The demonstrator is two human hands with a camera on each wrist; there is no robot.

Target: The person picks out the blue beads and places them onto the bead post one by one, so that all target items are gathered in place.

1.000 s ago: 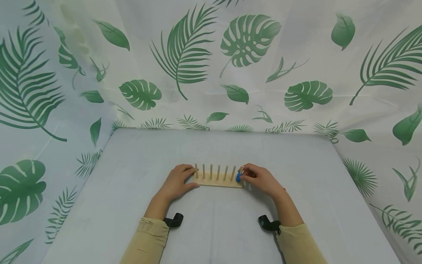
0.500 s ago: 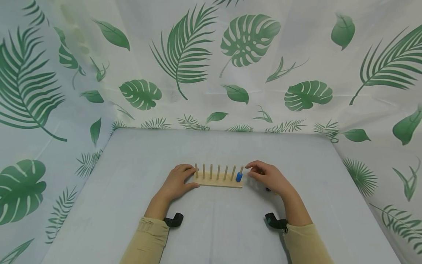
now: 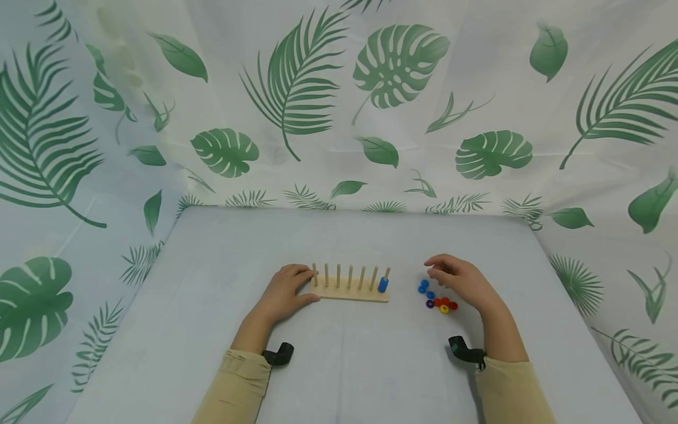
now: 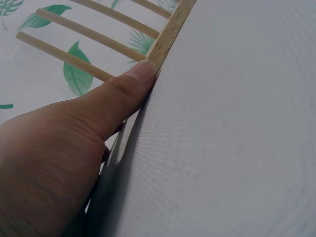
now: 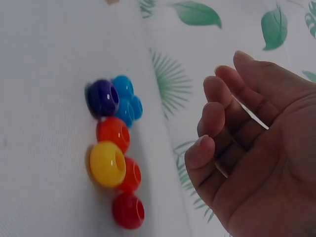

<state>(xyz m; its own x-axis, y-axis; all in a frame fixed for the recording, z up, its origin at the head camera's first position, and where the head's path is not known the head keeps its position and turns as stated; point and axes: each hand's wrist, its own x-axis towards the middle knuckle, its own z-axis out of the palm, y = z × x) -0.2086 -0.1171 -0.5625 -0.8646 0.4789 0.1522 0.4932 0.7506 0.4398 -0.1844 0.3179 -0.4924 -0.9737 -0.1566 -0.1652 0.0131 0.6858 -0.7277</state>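
My left hand (image 3: pixel 283 292) holds the left end of a wooden peg board (image 3: pixel 349 294), thumb at the front edge and fingers behind. In the left wrist view the thumb (image 4: pixel 123 91) presses against the board's edge (image 4: pixel 170 29), beside the end peg. Several upright pegs stand in a row; blue beads (image 3: pixel 383 285) are stacked on the rightmost one. To the right, my right hand (image 3: pixel 468 284) hovers above loose beads, its fingers loosely bent and holding nothing. The right wrist view shows a purple bead (image 5: pixel 104 98), a yellow bead (image 5: pixel 107 164), a dark red bead (image 5: pixel 129 211), and orange and blue ones.
The loose beads lie in a cluster on a white-covered table (image 3: pixel 339 365), right of the board. A leaf-print curtain (image 3: pixel 318 118) hangs behind the table and at both sides. A black camera (image 3: pixel 279 354) sits at the left wrist, another black camera (image 3: pixel 466 350) at the right.
My right hand has let go of the blue bead on the rightmost peg and moved right, over the loose beads, uncovering them. The left hand keeps its hold on the board.
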